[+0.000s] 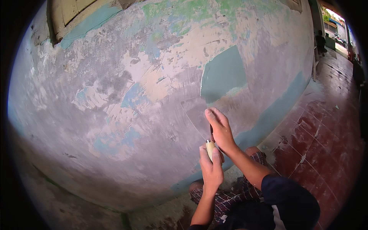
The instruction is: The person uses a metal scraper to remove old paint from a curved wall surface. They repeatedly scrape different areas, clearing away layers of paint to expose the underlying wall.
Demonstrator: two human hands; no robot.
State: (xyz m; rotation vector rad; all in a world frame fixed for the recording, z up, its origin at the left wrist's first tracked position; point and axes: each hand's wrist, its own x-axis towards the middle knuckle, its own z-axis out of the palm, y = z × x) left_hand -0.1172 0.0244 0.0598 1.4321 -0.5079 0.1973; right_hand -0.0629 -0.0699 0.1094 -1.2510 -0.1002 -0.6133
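My left hand (211, 169) is closed round the pale wooden handle of a putty knife (210, 151), just below its shiny ferrule. The broad metal blade (197, 115) fans upward in front of the wall, its grey close to the plaster's colour and its left edge a thin bright line. Higher up, my right hand (220, 128) is curled at the blade's right edge with thumb and fingers close together; its exact grip is partly hidden. Beyond both hands stands a patchy plaster wall (161, 120), with a bare grey-green paint patch (225, 74) above my right hand.
A blue-green painted band (267, 112) runs along the wall's foot. My knees in checked cloth (230, 198) are close to it. Dusty red floor tiles (322, 149) with small flakes stretch away right, towards a bright opening (336, 31). A wooden frame (59, 17) is at the upper left.
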